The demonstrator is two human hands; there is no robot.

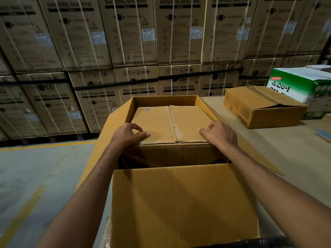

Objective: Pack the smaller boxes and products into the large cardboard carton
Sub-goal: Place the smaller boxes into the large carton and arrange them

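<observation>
Closed brown box [172, 122] sits inside open carton [184, 203].

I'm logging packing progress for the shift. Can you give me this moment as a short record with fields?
carton: large cardboard carton, flaps open
inside: smaller brown box, top flaps closed, at the far end
left hand: left hand on the box's near left edge
right hand: right hand on its near right edge
still outside: Eveready box and green-and-white box on the table
background: stacked washing machine cartons

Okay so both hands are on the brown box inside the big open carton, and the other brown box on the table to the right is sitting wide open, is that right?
Not quite. In the head view, both hands rest on the brown box inside the carton, but the other brown box is closed.
</observation>
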